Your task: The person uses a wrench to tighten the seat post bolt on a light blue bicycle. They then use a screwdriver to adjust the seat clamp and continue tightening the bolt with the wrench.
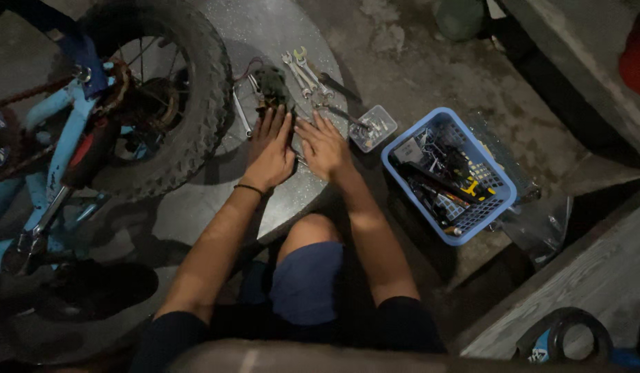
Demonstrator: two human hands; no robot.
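My left hand (270, 147) lies palm down on a round grey slab (195, 207), fingers pointing at a dark green oily part (271, 84) with a red wire. My right hand (323, 143) rests beside it, fingers spread, close to several steel spanners (303, 69) laid out on the slab. Neither hand visibly grips anything; a small tool may lie under them, but I cannot tell. A black band circles my left wrist.
A light blue bicycle (61, 141) with a knobbly black tyre (195, 117) lies at the left. A blue plastic basket (496, 173) of tools stands at the right, a small clear box (373, 127) of bits beside it. Concrete steps rise at the right.
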